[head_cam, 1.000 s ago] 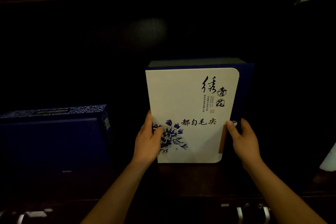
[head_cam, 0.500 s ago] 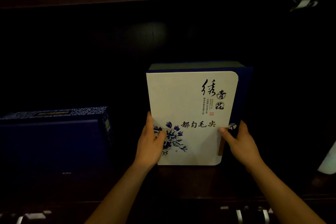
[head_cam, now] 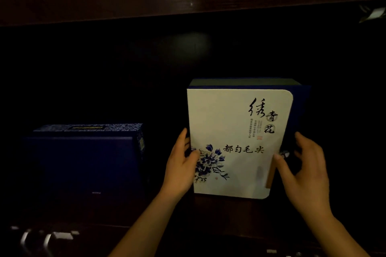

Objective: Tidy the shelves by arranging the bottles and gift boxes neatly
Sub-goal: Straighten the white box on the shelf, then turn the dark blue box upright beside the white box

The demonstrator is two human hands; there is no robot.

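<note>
Right hand (head_cam: 307, 171) loosened on gift box (head_cam: 229, 127) (upright).

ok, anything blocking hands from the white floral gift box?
Nothing visible. Left hand grips the white floral gift box at its left edge; right hand thumb touches the right edge. Dark blue box sits apart.

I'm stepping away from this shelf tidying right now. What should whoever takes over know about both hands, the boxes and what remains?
Left hand grips the left edge of the upright white gift box with blue flower print, thumb on its front.
Right hand is loose: thumb at the box's right edge, fingers spread beside its blue side.
The box stands on the dark wooden shelf, facing out. A dark blue gift box stands apart to its left.
Done: white box upright.
Left: let go, line it up with the blue one. No bottles in view.
</note>
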